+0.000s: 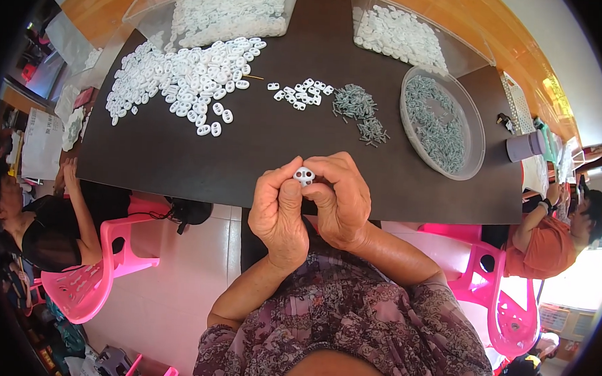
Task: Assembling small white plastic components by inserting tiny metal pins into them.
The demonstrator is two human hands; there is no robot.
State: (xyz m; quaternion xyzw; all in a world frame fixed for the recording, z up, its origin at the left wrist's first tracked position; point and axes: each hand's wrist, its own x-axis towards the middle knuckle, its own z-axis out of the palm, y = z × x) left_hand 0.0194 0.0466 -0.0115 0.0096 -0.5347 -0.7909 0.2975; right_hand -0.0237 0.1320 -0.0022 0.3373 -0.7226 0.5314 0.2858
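Observation:
Over the table's near edge, my left hand (281,217) and my right hand (342,200) meet with fingertips and thumbs closed on a small white plastic cord lock (304,175) with dark holes in its face. Part of it is hidden by my thumbs. Beyond my hands lies a loose cluster of small white pieces (300,94) with holes. To its right is a heap of grey pieces (355,103) that look like little springs. A large pile of white oval two-holed pieces (191,79) spreads over the left of the table.
Clear bins (274,27) of white parts stand along the back of the dark table (201,163). A round clear tray (478,145) of grey springs sits at the right, near a purple-grey cup (525,146). Other people sit on pink chairs (103,263) at both sides.

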